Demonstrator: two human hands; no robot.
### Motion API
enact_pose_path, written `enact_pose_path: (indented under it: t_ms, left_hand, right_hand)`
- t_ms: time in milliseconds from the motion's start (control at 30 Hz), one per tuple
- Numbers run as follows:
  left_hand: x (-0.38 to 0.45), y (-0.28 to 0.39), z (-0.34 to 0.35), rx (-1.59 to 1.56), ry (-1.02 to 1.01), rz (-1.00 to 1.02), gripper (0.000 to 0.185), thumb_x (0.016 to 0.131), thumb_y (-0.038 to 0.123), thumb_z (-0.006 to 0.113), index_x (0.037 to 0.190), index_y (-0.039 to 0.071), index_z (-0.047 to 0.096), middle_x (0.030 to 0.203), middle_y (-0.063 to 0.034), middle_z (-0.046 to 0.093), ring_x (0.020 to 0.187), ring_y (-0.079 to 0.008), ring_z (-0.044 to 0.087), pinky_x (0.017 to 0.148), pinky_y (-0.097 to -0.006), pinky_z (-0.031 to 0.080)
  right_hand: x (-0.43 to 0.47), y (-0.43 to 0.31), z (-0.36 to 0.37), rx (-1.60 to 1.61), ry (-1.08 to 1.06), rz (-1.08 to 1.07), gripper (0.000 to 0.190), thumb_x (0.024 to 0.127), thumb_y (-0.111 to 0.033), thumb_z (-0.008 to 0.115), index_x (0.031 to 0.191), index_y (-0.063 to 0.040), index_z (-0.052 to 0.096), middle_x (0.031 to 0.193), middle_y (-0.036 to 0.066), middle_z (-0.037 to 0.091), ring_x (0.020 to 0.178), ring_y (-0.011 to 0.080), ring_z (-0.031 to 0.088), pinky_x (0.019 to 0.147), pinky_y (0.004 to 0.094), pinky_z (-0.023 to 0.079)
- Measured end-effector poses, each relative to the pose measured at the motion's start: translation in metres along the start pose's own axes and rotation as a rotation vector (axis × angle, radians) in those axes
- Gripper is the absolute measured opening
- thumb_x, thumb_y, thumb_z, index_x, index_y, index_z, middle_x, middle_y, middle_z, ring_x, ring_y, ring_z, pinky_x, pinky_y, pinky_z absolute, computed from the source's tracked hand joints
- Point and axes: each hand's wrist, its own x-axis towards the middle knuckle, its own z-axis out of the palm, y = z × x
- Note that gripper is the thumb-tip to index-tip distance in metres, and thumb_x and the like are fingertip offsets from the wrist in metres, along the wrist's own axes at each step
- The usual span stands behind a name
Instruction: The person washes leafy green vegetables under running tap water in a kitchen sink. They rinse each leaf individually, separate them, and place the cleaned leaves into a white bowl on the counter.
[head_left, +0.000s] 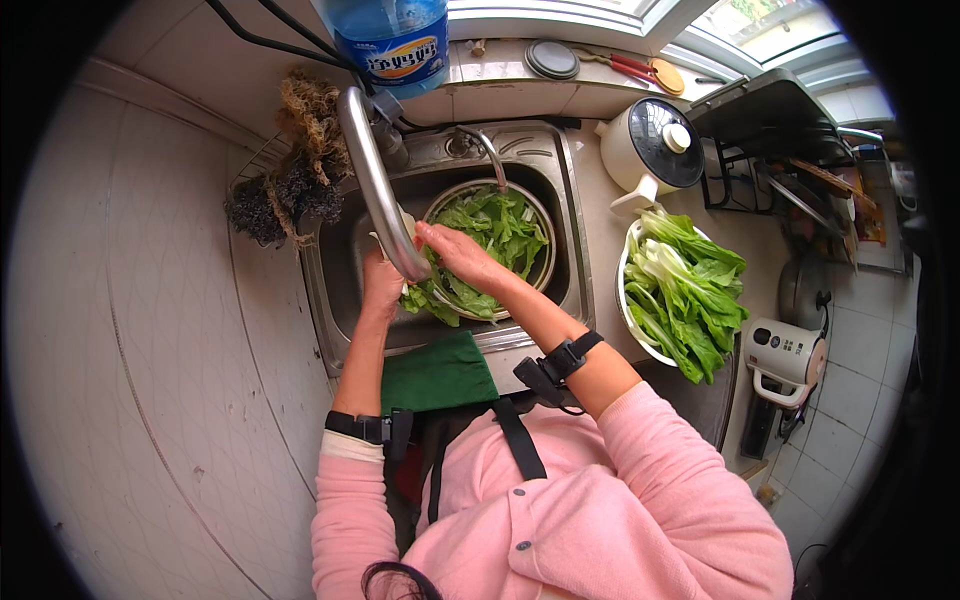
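Note:
Over the stainless steel sink (349, 307), my left hand (384, 279) grips a leafy green (426, 301) by its pale stem, and its leaves hang beside the bowl. My right hand (459, 255) has its fingertips closed at the pale stem end, just right of the thick metal faucet pipe (375, 176). That pipe hides part of both hands' fingers and the stem. Under my right hand, a round metal bowl (553, 251) holds loose green leaves (487, 217). A thin curved tap (491, 150) reaches over the bowl's back rim.
Right of the sink, a white basin (624, 300) holds whole leafy greens (682, 292). Behind it stands a lidded white electric pot (637, 150). A blue bottle (394, 49) stands at the back; dried plants (300, 165) hang left. A green cloth (442, 371) lies at the front edge.

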Motion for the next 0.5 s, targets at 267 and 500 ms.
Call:
enact_pose_path:
  t_ms: [267, 500]
  left_hand:
    - [-0.002, 0.003, 0.005, -0.079, -0.062, -0.077, 0.029, 0.088, 0.017, 0.067, 0.112, 0.003, 0.060, 0.087, -0.0006, 0.061, 0.059, -0.0044, 0.052, 0.043, -0.0203, 0.038]
    - [0.004, -0.010, -0.005, -0.022, 0.045, -0.023, 0.031, 0.088, 0.019, 0.064, 0.114, 0.004, 0.060, 0.089, -0.0030, 0.063, 0.064, -0.0077, 0.056, 0.046, -0.0218, 0.043]
  right_hand:
    - [-0.009, 0.012, -0.008, -0.298, 0.084, 0.186, 0.038, 0.092, -0.035, 0.059, 0.087, 0.003, 0.063, 0.072, 0.008, 0.064, 0.066, 0.0129, 0.056, 0.062, 0.0312, 0.046]
    - [-0.010, 0.020, -0.015, -0.337, 0.159, 0.077, 0.032, 0.092, -0.032, 0.056, 0.091, -0.002, 0.066, 0.074, 0.008, 0.066, 0.066, 0.0153, 0.058, 0.062, 0.0329, 0.046]
